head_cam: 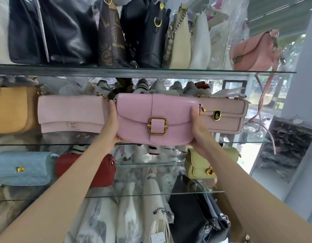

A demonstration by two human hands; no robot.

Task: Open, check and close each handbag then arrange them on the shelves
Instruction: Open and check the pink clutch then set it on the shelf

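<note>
Bright daylight from the window (pixel 267 95) at right; glass shelves (pixel 144 71) glare; wide-angle edges bend, slightly soft

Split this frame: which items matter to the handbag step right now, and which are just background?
In play:
pink buckle handbag
left hand
right hand
middle glass shelf

Background:
pale pink clutch
red bag
light blue bag
coral bag

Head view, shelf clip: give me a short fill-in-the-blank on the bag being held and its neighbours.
1. The pink handbag is held by ____ hands.
2. Its flap is ____, with the strap through the gold buckle.
3. The left hand and the right hand hold its opposite ____.
4. On the shelf below, the bag beside the light blue bag is ____.

Missing words: both; closed; ends; red
</note>
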